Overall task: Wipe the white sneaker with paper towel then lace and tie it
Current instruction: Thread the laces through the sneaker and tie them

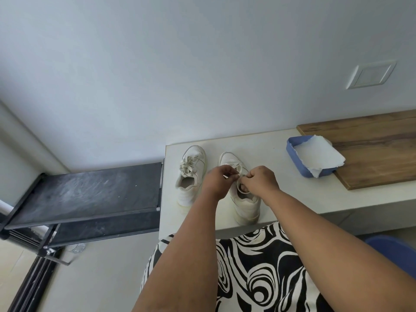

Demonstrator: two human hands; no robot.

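Two white sneakers stand side by side on the white counter [281,140], toes pointing away from me. The left sneaker [190,176] has its laces tied in a bow. Over the tongue of the right sneaker [245,203], my left hand [216,180] and my right hand [258,180] each pinch a piece of its white lace [239,170]. Both hands hide most of the lacing. A sheet of paper towel [315,156] lies in a blue tray [292,152] to the right.
A wooden board [371,149] covers the right part of the counter, under the tray's far side. A black metal rack [85,194] stands left of the counter. A wall switch plate [371,74] is above. My patterned clothing fills the foreground, with a blue seat [396,251] at right.
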